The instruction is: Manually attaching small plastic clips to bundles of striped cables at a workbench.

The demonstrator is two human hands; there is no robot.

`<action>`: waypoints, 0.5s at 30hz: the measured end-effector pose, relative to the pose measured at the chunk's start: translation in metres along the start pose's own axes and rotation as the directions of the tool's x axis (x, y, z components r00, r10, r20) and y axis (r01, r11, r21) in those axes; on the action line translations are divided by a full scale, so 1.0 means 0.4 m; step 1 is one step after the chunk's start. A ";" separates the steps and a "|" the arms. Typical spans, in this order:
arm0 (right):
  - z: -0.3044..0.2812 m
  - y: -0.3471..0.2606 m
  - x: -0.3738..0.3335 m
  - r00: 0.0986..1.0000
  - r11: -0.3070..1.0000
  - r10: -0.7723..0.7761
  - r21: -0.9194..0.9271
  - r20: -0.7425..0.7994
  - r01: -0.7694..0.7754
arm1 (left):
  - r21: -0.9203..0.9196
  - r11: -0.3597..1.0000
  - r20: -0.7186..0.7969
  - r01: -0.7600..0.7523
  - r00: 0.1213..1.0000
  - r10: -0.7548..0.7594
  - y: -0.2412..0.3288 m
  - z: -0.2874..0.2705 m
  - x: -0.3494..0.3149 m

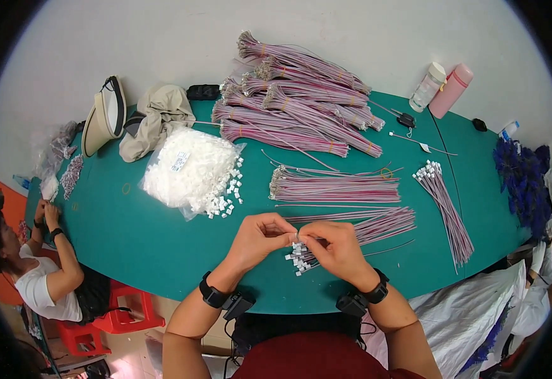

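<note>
My left hand [260, 242] and my right hand [334, 251] meet fingertip to fingertip near the table's front edge. Both are closed in a pinch around a small pale piece [297, 235], too small and covered to name. Just below the fingertips lie several white plastic connectors [298, 258] on wire ends. Their pink and grey wires [386, 224] pass under my right hand and fan out to the right. Behind my hands rests a tied-looking bundle of similar wires [336, 187]. A clear bag of white connectors [190, 167] lies to the left, with loose connectors [228, 196] spilled beside it.
Wire bundles [301, 104] are piled at the back of the green table [130, 246]. Another bundle [446, 215] with white connectors lies right. Bottles [451, 91], keys [406, 120], a visor hat [105, 117] and cloth [159, 117] stand around. Another person [42, 271] works at far left.
</note>
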State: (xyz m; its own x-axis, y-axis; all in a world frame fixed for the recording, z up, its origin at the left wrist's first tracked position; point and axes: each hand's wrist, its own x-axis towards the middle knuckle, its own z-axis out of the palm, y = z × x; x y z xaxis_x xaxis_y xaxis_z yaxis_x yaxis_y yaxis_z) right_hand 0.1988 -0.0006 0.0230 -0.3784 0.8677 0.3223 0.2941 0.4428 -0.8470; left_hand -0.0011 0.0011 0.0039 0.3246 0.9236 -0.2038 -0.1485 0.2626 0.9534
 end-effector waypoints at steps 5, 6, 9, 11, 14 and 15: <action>-0.007 0.001 0.002 0.992 0.989 0.126 0.076 0.020 -0.127 | 0.003 1.000 -0.008 -0.023 1.000 0.023 -0.001 -0.001 0.001; -0.007 0.000 0.003 0.991 0.988 0.132 0.079 0.015 -0.132 | 0.010 1.000 -0.015 -0.026 1.000 0.027 -0.002 -0.001 0.000; -0.004 0.001 0.003 0.993 0.991 0.118 0.055 0.007 -0.118 | 0.024 0.999 -0.025 -0.035 0.999 0.036 -0.003 0.001 -0.002; -0.002 0.001 0.002 0.997 0.997 0.083 0.002 -0.002 -0.083 | 0.036 0.998 -0.029 -0.043 0.999 0.044 -0.004 0.004 -0.003; 0.005 0.003 0.002 1.000 0.998 0.016 -0.059 -0.020 -0.017 | 0.038 0.997 -0.031 -0.061 0.998 0.062 -0.004 0.007 -0.004; 0.007 0.003 0.002 0.999 0.996 -0.018 -0.090 -0.028 0.015 | 0.040 0.997 -0.032 -0.070 0.997 0.071 -0.004 0.008 -0.004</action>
State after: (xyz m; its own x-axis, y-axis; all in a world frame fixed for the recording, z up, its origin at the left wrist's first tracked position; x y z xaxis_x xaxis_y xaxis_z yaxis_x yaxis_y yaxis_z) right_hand 0.1965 -0.0001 0.0210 -0.3589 0.8656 0.3491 0.3660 0.4746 -0.8005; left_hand 0.0015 -0.0015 0.0036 0.2835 0.9483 -0.1426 -0.1331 0.1862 0.9735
